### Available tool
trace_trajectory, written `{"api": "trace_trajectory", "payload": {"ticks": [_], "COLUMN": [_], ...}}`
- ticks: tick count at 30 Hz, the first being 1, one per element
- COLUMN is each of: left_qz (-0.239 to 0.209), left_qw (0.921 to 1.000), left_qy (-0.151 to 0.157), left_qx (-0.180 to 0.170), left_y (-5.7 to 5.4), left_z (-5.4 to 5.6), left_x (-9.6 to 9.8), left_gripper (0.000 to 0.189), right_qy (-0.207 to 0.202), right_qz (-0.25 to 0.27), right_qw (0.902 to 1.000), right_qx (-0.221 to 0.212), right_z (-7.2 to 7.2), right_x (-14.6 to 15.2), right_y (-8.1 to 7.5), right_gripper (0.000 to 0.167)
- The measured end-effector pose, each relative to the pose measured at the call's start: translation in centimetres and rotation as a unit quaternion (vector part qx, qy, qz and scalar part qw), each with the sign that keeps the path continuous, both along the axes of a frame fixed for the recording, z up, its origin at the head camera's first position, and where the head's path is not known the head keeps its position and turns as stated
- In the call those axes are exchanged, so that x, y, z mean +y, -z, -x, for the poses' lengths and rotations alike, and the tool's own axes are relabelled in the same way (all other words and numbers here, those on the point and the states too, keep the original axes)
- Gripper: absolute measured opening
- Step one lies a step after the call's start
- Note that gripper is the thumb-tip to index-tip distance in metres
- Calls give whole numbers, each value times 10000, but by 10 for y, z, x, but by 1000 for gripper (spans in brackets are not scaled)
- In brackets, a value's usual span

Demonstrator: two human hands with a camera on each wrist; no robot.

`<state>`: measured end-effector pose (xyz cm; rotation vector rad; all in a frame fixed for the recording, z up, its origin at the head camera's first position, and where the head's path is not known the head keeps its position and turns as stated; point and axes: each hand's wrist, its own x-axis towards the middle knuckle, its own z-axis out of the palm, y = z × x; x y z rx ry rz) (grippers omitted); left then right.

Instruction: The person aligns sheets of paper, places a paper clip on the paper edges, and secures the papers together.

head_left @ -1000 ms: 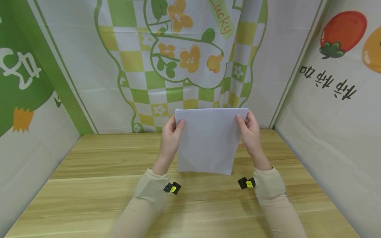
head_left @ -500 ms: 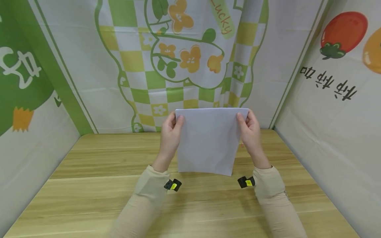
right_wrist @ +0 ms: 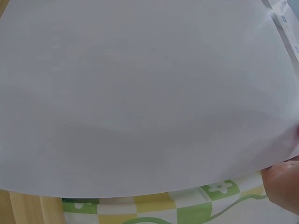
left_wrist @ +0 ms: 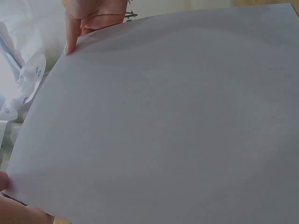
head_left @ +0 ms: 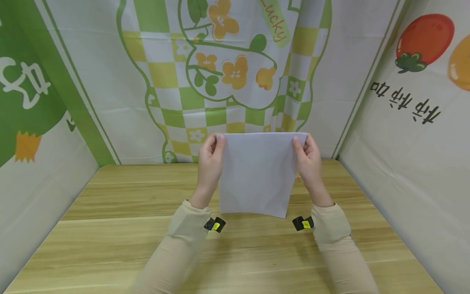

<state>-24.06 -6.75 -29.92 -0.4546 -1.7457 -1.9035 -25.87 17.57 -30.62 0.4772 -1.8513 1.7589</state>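
Note:
A white sheet of paper [head_left: 257,175] stands raised before me, its lower edge close over the wooden table. My left hand [head_left: 210,163] pinches its upper left corner, thumb on the near face and fingers behind. At the upper right corner my right hand [head_left: 309,163] holds it the same way. Paper fills most of the left wrist view, where the right hand [left_wrist: 96,14] grips the far corner and the left thumb [left_wrist: 3,181] shows at the left edge. In the right wrist view, the left hand [right_wrist: 282,186] appears at the lower right. The sheet's far face is hidden.
The wooden table [head_left: 121,241] spreads under both forearms. A checkered, flowered curtain [head_left: 176,94] hangs behind the paper, with printed cloth walls at left and right. Small black wrist devices with yellow labels, such as the left one [head_left: 214,224], sit inside each cuff.
The left thumb has slid up the paper toward its top edge, and the right thumb has crept up slightly. Both forearms have shifted a little upward, while the sheet has barely moved.

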Motion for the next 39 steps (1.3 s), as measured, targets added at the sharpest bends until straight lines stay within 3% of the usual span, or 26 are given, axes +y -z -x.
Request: {"api": "trace_trajectory", "payload": {"ticks": [3,8,11,14,21,23,30,39], "left_qz": [18,104,82,37,-84,-76,-131,-340], "left_qw": [10000,9998,9998,9998,9997,9998,9998,9973], "left_qy": [-50,-39,-34,-80,-90,-95,-66,117], "left_qx": [-43,-182,-154,-182,-188,-156,-139,-645], "left_y": [-6,-26,-30,-29,-8,-6,-10,-16], "left_z": [-5,-23,-26,-26,-6,-4,-3,-6], "left_x": [1,3,4,5,3,3,4,3], "left_gripper": [29,27,27,26,26,27,28,33], "right_qy": [-5,1,-3,-31,-52,-33,107,74], "right_qz": [19,105,161,228,274,283,213,131], "right_qw": [10000,9999,9998,9997,9996,9996,9997,9997], "right_qx": [19,24,66,89,72,49,-68,-179], "right_z": [-1,-1,-1,0,3,2,0,-4], "right_x": [-1,-3,-4,-5,-6,-7,-8,-7], "right_y": [-2,-8,-10,-10,-7,-7,-9,-12], "right_gripper": [26,23,20,17,24,24,28,28]}}
